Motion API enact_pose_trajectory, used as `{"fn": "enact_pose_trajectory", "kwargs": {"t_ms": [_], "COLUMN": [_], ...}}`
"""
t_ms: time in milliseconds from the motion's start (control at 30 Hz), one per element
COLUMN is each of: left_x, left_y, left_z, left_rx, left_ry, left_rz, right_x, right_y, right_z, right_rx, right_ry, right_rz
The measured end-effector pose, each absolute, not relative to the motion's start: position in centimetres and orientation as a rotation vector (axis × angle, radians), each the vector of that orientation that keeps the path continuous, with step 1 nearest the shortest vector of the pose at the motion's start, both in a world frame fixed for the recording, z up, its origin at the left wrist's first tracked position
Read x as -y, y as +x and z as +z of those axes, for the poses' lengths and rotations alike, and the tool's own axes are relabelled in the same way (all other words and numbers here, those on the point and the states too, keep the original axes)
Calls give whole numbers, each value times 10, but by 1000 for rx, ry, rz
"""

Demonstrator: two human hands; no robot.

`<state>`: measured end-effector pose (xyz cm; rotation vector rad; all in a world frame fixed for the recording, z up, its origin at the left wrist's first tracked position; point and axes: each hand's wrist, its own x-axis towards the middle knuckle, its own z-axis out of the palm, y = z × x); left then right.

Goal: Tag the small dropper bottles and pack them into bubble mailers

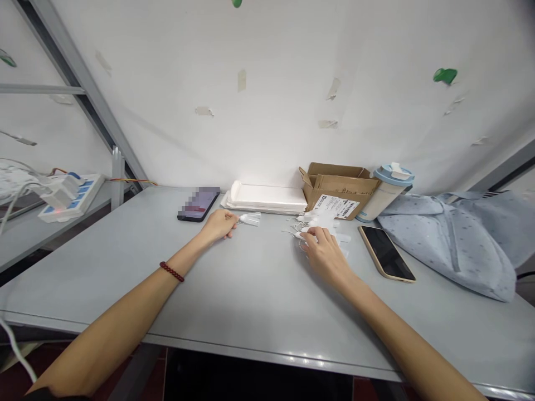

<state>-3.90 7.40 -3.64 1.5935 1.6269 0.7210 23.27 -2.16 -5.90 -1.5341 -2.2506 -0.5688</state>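
Observation:
My left hand (220,224) is closed in a pinch on a small white piece with a clear flat end (252,219), held low over the grey table. To the right, my right hand (325,253) has its fingertips together at the near side of a pile of similar white pieces (324,216) with thin strings. One small white piece (298,235) shows at its fingertips. The palm and forearm cover part of the pile. Behind and between the hands lies a stack of flat white packets (267,196).
An open cardboard box (338,189) stands behind the pile, beside a blue-lidded cup (387,189). One phone (387,253) lies at right, another phone (198,204) at left. A blue-grey cloth bag (455,239) covers the right end; a power strip (73,197) sits at far left.

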Motion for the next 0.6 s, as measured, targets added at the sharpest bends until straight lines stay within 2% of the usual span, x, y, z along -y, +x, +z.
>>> {"fn": "enact_pose_trajectory", "kwargs": {"t_ms": [267,600], "left_x": [-67,-55], "left_y": [-38,-28], "left_z": [-30,-36], "left_rx": [-1767,-1678], "left_ry": [1922,2186], "left_rz": [776,719], "right_x": [22,22], "right_y": [232,230], "right_z": [-61,-60], "right_rx": [2252,2268], "right_ry": [-1589,-1616], "right_rz": [-560,-492]}}
